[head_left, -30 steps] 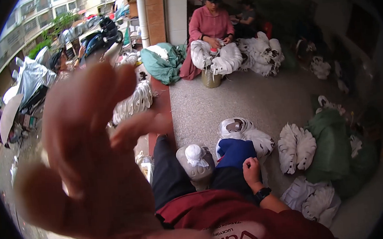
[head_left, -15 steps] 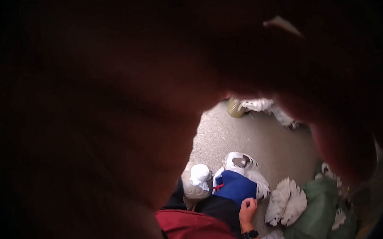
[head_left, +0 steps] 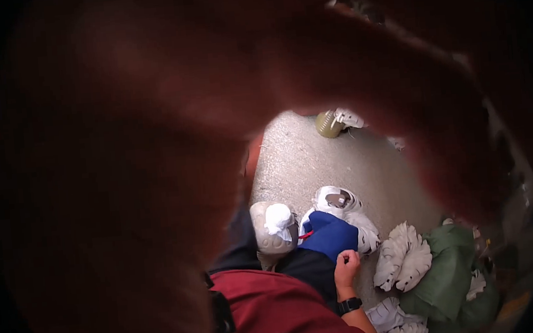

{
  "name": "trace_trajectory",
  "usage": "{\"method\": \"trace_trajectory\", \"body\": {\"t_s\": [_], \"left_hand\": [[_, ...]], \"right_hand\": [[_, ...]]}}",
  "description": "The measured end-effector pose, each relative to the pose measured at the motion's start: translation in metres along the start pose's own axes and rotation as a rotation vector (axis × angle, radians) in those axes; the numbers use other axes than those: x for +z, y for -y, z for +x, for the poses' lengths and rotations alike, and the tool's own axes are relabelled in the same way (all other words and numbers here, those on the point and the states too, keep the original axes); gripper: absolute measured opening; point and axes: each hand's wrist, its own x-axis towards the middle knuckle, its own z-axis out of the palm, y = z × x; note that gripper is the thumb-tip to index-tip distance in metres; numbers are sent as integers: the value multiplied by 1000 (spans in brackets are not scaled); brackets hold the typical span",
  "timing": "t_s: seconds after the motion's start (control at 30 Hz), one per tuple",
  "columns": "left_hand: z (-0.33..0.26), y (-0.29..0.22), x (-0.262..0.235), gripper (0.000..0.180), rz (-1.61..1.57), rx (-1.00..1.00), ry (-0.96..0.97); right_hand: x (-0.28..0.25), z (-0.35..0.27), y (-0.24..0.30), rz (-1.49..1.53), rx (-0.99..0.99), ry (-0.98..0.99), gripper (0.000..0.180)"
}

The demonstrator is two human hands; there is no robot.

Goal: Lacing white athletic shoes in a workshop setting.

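A large, dark, blurred hand (head_left: 333, 61) covers much of the head view from the left and top, very close to the lens. It seems to be my left hand; its fingers are too smeared to read. Through the gap beneath it my right hand (head_left: 347, 264) shows, wearing a black watch (head_left: 350, 306). Its fingers are curled into a loose fist, nothing visible inside. It rests by a blue cloth (head_left: 329, 236) over my dark trousers. A bundle of whitish, ruffled fabric (head_left: 402, 257) lies just right of that hand.
A beige-grey rounded thing (head_left: 269, 244) carries a white knotted cloth (head_left: 278, 218). White fabric (head_left: 364, 227) lies beyond the blue cloth. At right is a green sack (head_left: 441, 275); farther off, an olive ribbed container (head_left: 328, 125) stands on the grey floor (head_left: 303, 157) beside more white fabric.
The covering hand has shifted, and more of my maroon shirt shows. The floor scene sits higher in the picture. My right hand stays curled by the blue cloth.
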Motion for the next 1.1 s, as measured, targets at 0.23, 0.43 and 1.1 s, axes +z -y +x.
{"method": "trace_trajectory", "body": {"t_s": [0.23, 0.43, 1.1], "left_hand": [[-44, 22, -37, 55, 290, -475, -63], [-170, 85, -102, 35, 1018, -1038, 486], [-286, 119, -149, 44, 1117, -1245, 622]], "right_hand": [[-6, 8, 2, 134, 98, 30, 7], [-28, 21, -41, 537, 404, -93, 11], [101, 112, -236, -363, 341, 476, 30]]}}
